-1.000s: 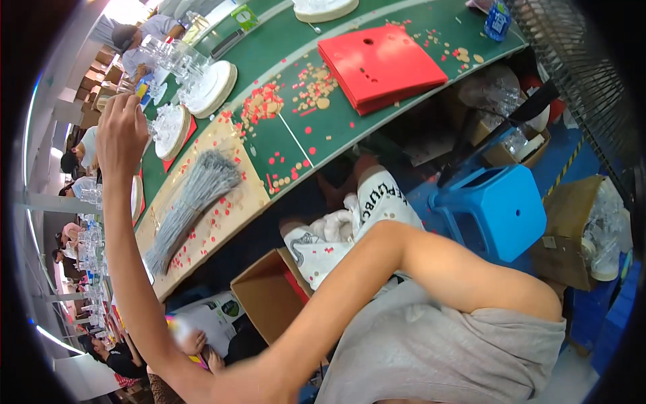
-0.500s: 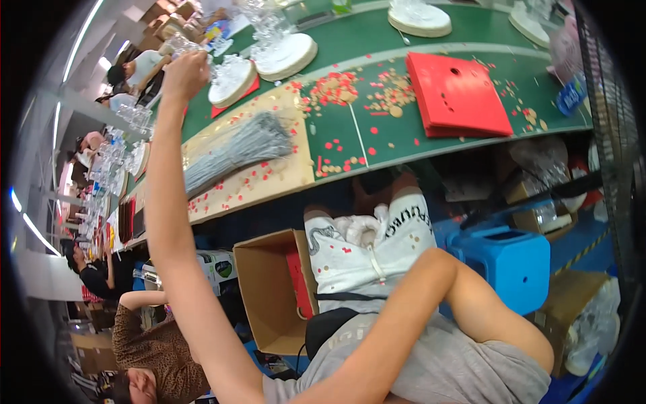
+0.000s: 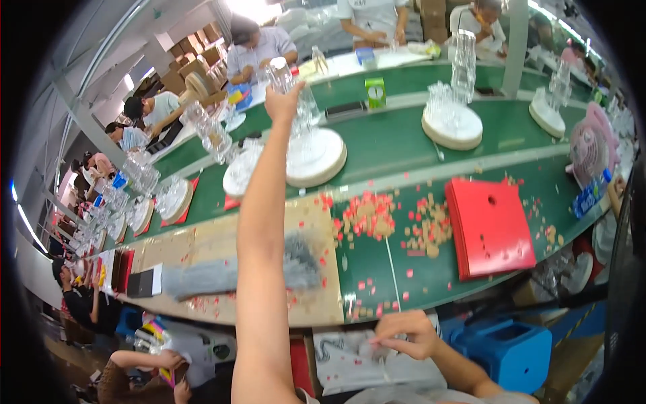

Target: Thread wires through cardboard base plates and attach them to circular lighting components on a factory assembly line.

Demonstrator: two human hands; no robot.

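My left hand (image 3: 282,102) reaches far over the green table, its fingers wrapped round the upper part of a clear plastic tower (image 3: 307,111). Below that hand lies a thick white round base (image 3: 316,158), and a second white round base (image 3: 241,174) is partly hidden by my forearm. My right hand (image 3: 408,334) hovers over my lap by the table's front edge, fingers curled together in a pinch. Something small and translucent seems to be at its fingertips, too blurred to name. Beneath my left forearm, a bundle of grey wire-like strands (image 3: 202,277) rests on a tan board (image 3: 316,299).
Red sheets (image 3: 491,229) with punched holes are stacked to the right. Red and tan discs (image 3: 367,215) lie scattered nearby. Farther right are a pink fan (image 3: 592,145) and a blue bottle (image 3: 592,192). A blue stool (image 3: 515,353) stands below. Several people work across the table.
The view has swung up, showing more of the far side. My left hand now grips a clear tower over the white bases. My right hand has come into view above my lap.
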